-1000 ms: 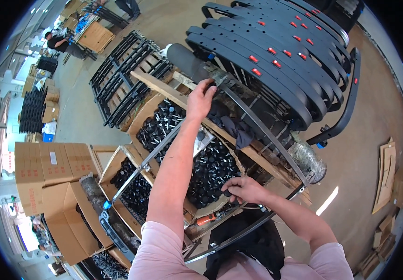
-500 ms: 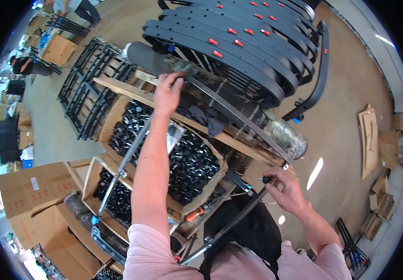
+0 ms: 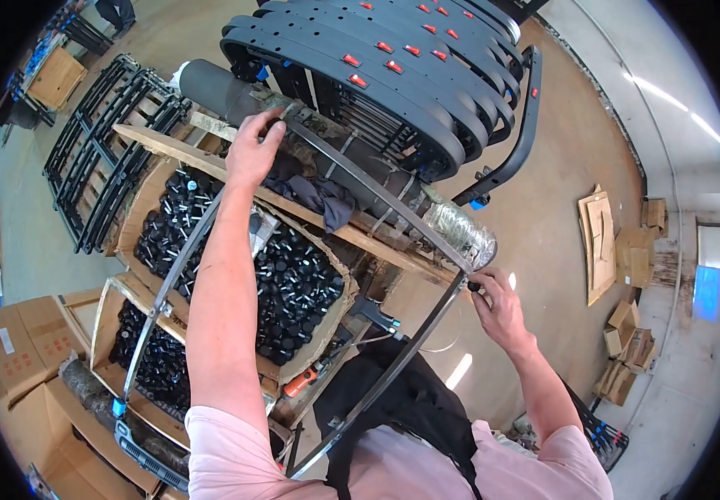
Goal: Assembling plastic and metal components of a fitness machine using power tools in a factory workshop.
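Note:
A grey metal tube frame lies across the work area: a crossbar (image 3: 376,192), a left side tube (image 3: 178,267) and a right side tube (image 3: 401,367). My left hand (image 3: 251,154) is closed at the crossbar's far left end, with a dark bit showing under its fingers. At the crossbar's right end, my right hand (image 3: 500,310) pinches a black knob bolt (image 3: 474,287) against the corner, where the right side tube meets the crossbar. Its threaded part is hidden. Below the frame, an open carton (image 3: 345,287) holds many loose black knob bolts (image 3: 293,292).
Beyond the crossbar stand stacked black curved frames (image 3: 351,42) with red clips, beside a wrapped roll (image 3: 218,87). A wooden plank (image 3: 160,143) borders the carton. An orange-handled tool (image 3: 300,382) lies near my body. Flattened cardboard (image 3: 597,246) leans at the right.
My right hand has brought the knob bolt and right side tube up to the crossbar's end, closing the gap there. My left hand stays at the far corner. The whole view has shifted.

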Demonstrator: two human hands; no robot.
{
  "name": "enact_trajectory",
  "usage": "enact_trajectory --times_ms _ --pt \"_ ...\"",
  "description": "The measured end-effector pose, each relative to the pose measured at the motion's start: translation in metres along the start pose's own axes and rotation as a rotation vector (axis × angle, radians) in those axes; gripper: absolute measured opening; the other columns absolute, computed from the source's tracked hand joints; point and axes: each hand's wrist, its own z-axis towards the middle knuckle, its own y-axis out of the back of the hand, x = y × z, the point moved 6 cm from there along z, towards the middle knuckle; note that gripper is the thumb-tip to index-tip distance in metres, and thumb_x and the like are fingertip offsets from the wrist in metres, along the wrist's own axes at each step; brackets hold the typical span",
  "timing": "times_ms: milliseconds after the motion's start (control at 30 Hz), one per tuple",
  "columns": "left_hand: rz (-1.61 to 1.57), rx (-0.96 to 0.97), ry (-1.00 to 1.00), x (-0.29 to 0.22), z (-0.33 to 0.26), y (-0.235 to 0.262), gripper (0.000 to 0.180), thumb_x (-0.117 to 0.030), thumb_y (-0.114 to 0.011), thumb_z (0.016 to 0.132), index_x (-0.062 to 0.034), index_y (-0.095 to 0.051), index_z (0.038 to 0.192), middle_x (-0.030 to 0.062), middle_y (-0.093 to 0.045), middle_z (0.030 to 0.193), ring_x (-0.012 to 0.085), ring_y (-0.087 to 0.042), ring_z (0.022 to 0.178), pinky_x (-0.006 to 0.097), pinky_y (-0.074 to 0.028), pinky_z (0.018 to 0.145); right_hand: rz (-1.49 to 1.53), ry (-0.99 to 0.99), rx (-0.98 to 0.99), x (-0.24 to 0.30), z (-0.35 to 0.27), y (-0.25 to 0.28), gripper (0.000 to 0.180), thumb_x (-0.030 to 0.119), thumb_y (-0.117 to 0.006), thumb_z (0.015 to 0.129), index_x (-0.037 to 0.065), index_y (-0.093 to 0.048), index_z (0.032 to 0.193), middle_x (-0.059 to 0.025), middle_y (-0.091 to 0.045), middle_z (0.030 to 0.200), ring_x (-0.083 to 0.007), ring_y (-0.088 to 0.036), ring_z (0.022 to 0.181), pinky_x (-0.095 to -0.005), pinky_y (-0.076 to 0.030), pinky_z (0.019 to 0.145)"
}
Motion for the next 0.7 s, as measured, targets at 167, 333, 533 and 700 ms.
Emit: enact_trajectory --times_ms 167,333,533,700 --pt "-0.181 -0.012 0.108 0.010 -0.001 0.003 0.030 -0.029 -0.062 0.104 -0.0268 -0.071 0.133 0.0059 -0.070 0.129 0.0247 -0.068 0.119 0.036 -0.049 0.105 -0.067 0.063 0.052 0.008 0.007 -0.006 0.032 -0.005 -0.071 0.088 0.002 -0.068 0.120 -0.0156 -0.063 0.122 -0.0359 -0.070 0.101 -0.0438 -0.060 0.085" --pt "0.160 -0.050 -0.056 0.017 0.001 0.006 0.030 -0.028 -0.055 0.108 -0.0302 -0.069 0.135 0.0073 -0.074 0.125 0.0273 -0.070 0.116 0.038 -0.051 0.104 -0.258 0.026 0.077 0.014 0.010 -0.009 0.025 0.006 -0.073 0.094 0.002 -0.070 0.119 -0.0171 -0.067 0.114 -0.0369 -0.071 0.096 -0.0454 -0.059 0.083" --pt "-0.041 -0.046 0.127 0.020 0.002 0.004 0.028 -0.031 -0.056 0.108 -0.0273 -0.072 0.130 0.0046 -0.069 0.132 0.0264 -0.070 0.117 0.039 -0.052 0.100 -0.298 -0.128 0.105 -0.001 0.014 -0.015 0.026 0.021 -0.070 0.100 0.004 -0.067 0.120 -0.0183 -0.073 0.100 -0.0377 -0.073 0.092 -0.0480 -0.058 0.081" --pt "0.062 0.004 0.130 0.005 -0.002 0.003 0.029 -0.035 -0.064 0.104 -0.0255 -0.072 0.130 0.0046 -0.072 0.129 0.0256 -0.071 0.115 0.039 -0.052 0.101 -0.327 -0.124 0.152 -0.009 0.017 -0.016 0.029 0.024 -0.069 0.101 0.004 -0.064 0.121 -0.0191 -0.075 0.098 -0.0390 -0.074 0.090 -0.0486 -0.058 0.079"
